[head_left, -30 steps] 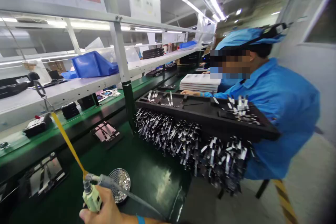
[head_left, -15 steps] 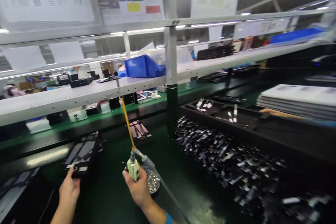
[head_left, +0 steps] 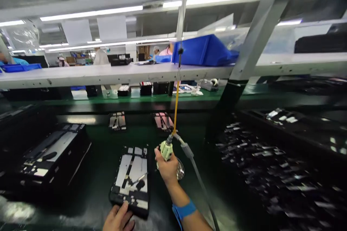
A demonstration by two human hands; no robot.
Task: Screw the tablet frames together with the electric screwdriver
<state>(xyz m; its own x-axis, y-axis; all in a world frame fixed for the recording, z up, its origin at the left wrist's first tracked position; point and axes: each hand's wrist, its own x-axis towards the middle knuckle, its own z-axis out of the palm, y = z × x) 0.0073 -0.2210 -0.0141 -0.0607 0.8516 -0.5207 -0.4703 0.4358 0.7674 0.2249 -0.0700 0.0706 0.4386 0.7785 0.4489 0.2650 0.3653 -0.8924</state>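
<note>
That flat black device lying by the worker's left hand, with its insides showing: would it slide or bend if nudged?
The opened device looks like a rigid flat slab, so it would probably slide across the smooth green mat without flexing. Its exposed inner parts look delicate, so pressing there seems risky. The left hand touches only its near edge.

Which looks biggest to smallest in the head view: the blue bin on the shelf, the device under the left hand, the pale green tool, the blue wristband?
1. Blue bin, though it sits farther away.
2. Device.
3. Pale green tool and blue wristband look alike; unranked.
</note>
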